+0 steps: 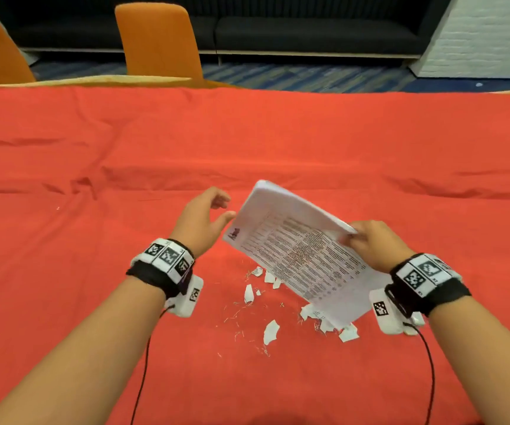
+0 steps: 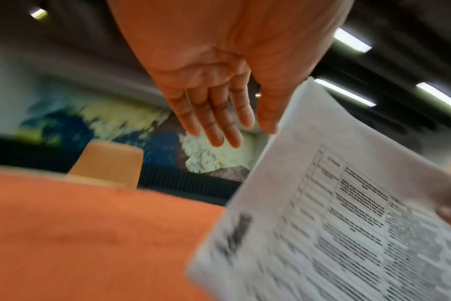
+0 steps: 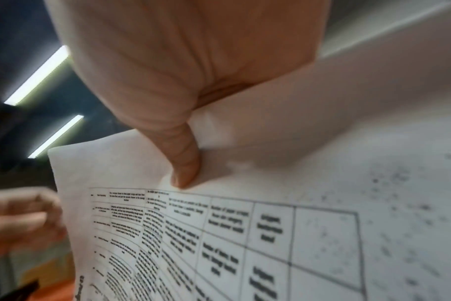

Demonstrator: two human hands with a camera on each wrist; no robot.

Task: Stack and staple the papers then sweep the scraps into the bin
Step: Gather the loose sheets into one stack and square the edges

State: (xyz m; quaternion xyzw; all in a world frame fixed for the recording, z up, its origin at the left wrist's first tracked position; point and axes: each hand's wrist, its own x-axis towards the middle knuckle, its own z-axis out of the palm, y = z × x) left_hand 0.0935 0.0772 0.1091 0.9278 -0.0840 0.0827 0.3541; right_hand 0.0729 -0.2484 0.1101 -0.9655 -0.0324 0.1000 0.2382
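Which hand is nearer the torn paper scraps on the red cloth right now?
Right. The right hand grips the paper stack, which hangs directly over the scraps. The left hand, open and empty, is farther back and to their left.

Tilted printed papers [image 1: 299,253] above scraps [image 1: 270,331]

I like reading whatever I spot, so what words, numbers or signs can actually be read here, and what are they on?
None can be read for certain.
Papers, pinched in the right hand: a printed table with a dark logo, all blurred.
Wristbands: black-and-white square code marks; the tiny numbers beside them are too small.
Scraps on the red cloth: print too small.
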